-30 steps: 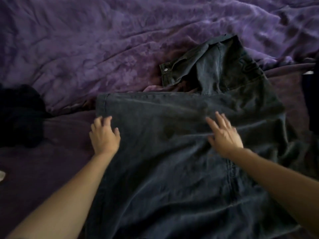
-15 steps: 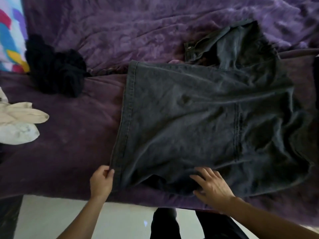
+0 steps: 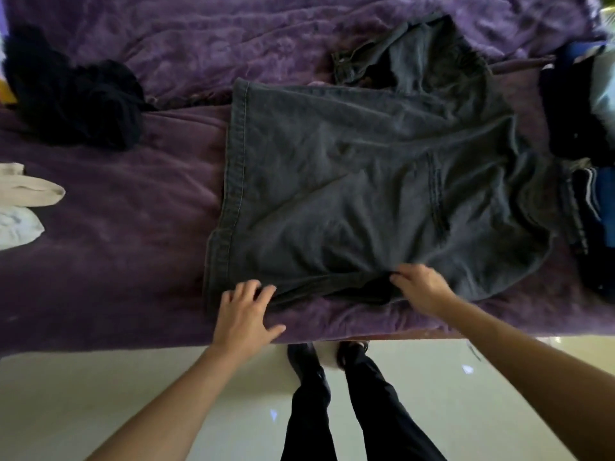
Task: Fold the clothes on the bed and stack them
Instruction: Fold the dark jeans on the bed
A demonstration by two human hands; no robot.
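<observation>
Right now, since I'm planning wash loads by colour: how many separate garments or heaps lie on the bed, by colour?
Grey denim garment: 1
Black heap: 1
Cream piece: 1
White piece: 1
Dark-and-blue pile at the right edge: 1 (the pieces in it cannot be counted)
Total: 5

You had no text, label, brand, number or sign to read anywhere in this view. The waistband of the dark jeans (image 3: 332,181) was too dim and blurred for you to make out any marking on it.
</observation>
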